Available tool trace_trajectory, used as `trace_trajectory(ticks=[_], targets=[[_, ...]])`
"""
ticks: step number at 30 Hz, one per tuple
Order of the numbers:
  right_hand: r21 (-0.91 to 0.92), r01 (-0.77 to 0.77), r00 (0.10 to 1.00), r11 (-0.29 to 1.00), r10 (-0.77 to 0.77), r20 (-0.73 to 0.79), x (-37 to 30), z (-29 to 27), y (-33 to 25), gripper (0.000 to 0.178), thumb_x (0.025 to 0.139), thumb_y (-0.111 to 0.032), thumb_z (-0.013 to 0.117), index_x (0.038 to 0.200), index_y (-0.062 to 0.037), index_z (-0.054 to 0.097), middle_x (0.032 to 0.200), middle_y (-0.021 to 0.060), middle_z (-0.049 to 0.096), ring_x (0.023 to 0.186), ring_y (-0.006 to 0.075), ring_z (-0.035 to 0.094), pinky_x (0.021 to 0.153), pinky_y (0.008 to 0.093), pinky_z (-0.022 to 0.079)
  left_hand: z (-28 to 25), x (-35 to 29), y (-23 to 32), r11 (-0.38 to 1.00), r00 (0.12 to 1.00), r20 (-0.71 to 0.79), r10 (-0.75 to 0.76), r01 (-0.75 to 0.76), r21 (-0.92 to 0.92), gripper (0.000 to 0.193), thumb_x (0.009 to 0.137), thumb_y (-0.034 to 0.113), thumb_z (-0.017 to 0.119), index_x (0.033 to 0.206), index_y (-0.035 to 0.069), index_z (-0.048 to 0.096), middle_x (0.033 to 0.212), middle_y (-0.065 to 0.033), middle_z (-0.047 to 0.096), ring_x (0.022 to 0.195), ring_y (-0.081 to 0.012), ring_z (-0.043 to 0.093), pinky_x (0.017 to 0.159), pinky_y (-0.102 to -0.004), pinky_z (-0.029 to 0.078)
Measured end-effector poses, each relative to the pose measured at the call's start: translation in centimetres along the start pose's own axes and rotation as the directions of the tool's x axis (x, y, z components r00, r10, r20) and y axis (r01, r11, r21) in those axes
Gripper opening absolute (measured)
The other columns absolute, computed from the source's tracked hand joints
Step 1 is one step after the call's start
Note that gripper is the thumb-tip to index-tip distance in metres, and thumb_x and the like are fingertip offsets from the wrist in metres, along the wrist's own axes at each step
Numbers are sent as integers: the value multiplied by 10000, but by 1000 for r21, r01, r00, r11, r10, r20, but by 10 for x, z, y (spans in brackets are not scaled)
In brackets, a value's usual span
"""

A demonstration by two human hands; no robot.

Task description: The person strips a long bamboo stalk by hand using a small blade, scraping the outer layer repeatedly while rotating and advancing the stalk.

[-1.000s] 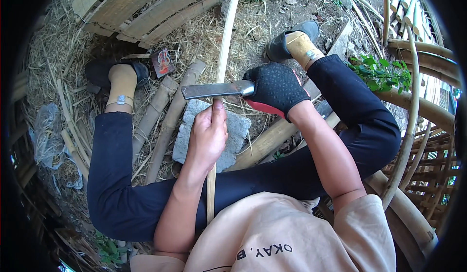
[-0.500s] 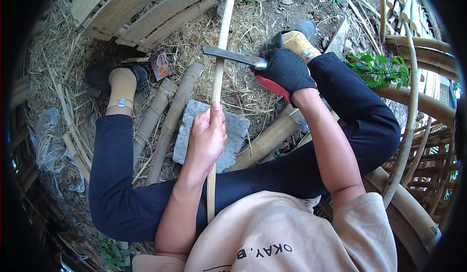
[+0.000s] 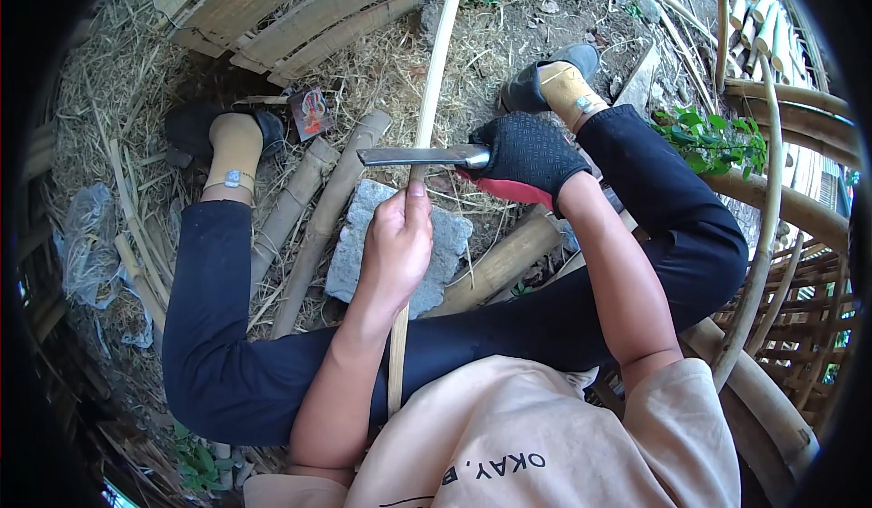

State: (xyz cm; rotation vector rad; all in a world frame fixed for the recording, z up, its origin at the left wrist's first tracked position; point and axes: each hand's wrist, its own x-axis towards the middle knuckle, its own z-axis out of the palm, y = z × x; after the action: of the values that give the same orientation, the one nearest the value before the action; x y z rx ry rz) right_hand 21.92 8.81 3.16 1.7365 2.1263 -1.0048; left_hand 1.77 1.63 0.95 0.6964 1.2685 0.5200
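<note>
A long pale bamboo strip [image 3: 438, 63] runs from the top of the view down to my lap. My bare left hand [image 3: 400, 243] is closed round it, with the thumb lying along the strip. My right hand [image 3: 529, 156], in a black and red glove, grips a knife [image 3: 420, 157] whose handle is hidden in the glove. The blade lies crosswise over the strip, just above my left thumb, and its tip points left. Beneath my left hand, a rough grey stone block [image 3: 447, 258] rests on the ground.
Bamboo poles [image 3: 329, 213] lie on the straw-covered ground between my legs. A slatted bamboo panel [image 3: 309, 18] stands at the far left. Plastic wrap [image 3: 89, 245] lies at left. Green leaves [image 3: 713, 140], stacked bamboo [image 3: 763, 22] and a woven basket [image 3: 786, 317] are at right.
The knife has come down along the strip toward my left hand, and its blade has turned nearly level. My left hand still holds the strip.
</note>
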Motion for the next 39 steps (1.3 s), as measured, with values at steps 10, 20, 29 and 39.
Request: trace_trajectory(ticks=[10,20,29,39], targets=[[-45,-55,991,997,49,-125,1,6,-2,258,788,-349,680,948,-179,789,873,155,747,854,347,733,804,447,579,0,-1,7,998,999,-4,-39,39,-40,377,1110,406,385,860,138,471,602,88,331,428,-6,267,370,-216,173],[107,-128,932,986,156,-328,9,12,26,296,833,-378,666,906,-111,771,795,177,719,785,367,715,731,452,564,10,-15,20,987,993,37,-115,119,-104,389,1109,419,378,828,156,430,592,81,316,413,-9,247,355,-216,155],[77,-1,954,997,23,-297,6,8,37,421,848,-494,706,955,-90,757,833,169,728,797,362,712,769,447,554,10,-10,29,990,995,12,-94,95,-108,392,1111,414,378,824,153,434,586,86,300,416,-8,238,362,-215,158],[20,16,984,1000,-12,-176,0,28,4,343,781,-461,749,875,-132,764,805,163,722,792,376,709,745,472,563,4,-10,12,997,1000,-6,-25,25,-68,416,1104,448,375,841,135,454,596,80,310,420,-11,255,367,-219,168]])
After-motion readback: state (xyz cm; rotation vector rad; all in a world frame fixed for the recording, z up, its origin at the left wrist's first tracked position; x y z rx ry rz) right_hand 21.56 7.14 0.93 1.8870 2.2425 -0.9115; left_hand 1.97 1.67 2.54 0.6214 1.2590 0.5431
